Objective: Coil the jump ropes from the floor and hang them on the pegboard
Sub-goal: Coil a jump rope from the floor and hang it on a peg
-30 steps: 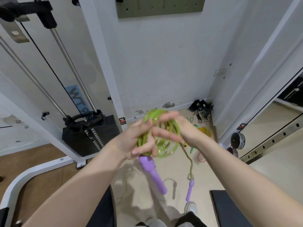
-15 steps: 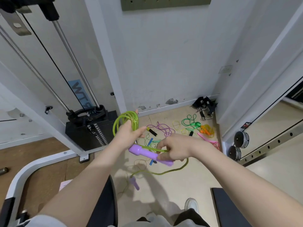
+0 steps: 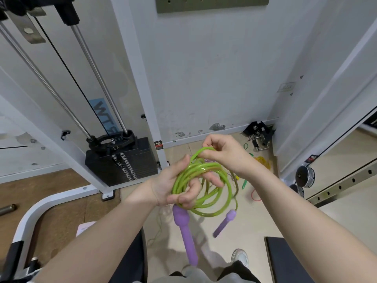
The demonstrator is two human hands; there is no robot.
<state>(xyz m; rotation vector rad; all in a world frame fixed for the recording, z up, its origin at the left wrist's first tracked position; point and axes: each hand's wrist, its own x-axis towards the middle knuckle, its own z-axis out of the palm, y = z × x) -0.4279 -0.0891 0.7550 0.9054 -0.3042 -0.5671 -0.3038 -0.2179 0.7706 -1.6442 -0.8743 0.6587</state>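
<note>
The green jump rope [image 3: 202, 180] is gathered in loops in front of the person's chest, so it can go on a peg as one bundle. The left hand [image 3: 177, 184] clasps the loops; the right hand [image 3: 222, 152] pinches the top strand to lay another turn. Two purple handles [image 3: 184, 231] dangle below. More ropes [image 3: 259, 162] lie on the floor [image 3: 255, 217]. The pegboard [image 3: 212, 4] is overhead.
</note>
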